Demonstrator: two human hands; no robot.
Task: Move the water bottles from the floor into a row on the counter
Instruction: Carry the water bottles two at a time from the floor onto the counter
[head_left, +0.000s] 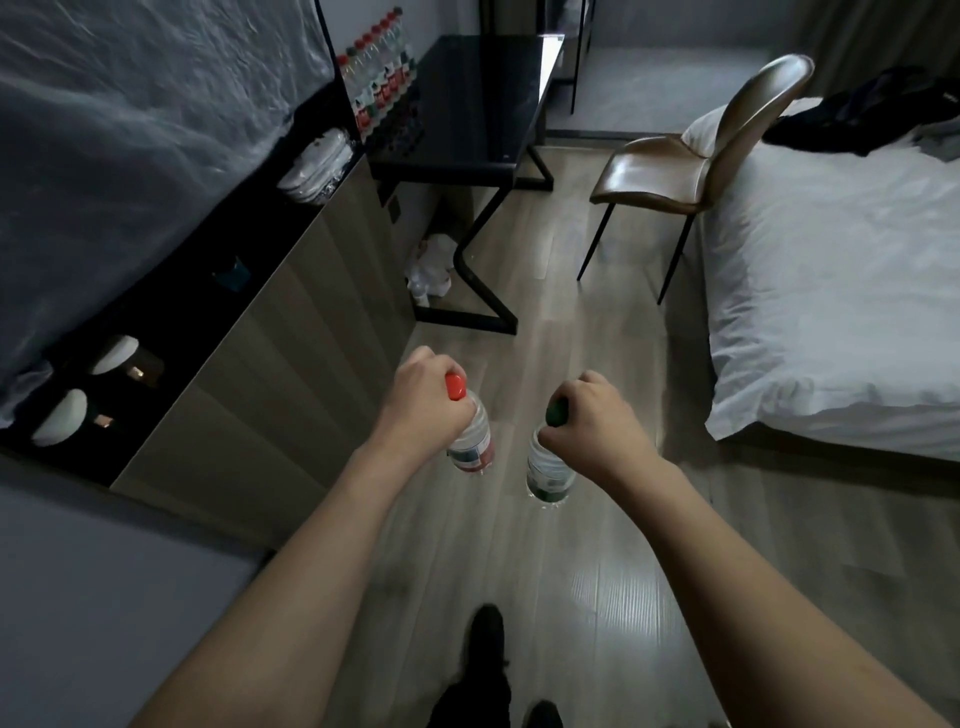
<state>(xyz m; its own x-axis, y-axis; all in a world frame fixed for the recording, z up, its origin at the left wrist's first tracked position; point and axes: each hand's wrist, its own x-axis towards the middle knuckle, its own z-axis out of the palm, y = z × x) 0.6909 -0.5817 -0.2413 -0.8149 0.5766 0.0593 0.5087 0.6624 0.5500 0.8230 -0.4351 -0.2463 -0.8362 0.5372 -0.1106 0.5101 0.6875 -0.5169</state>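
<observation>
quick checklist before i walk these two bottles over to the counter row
1. Left hand grips the red-capped bottle at the neck: ok.
2. Right hand grips the green-capped bottle at the neck: ok.
3. Both caps on: ok; whether they are screwed tight: cannot tell.
4. Floor path toward the black desk: ok, bare wood ahead; the chair stands off to the right.
5. Existing row of bottles at the far end along the wall: ok, standing upright.
6. Free space beside that row for two more: cannot tell; too far and dark.
</observation>
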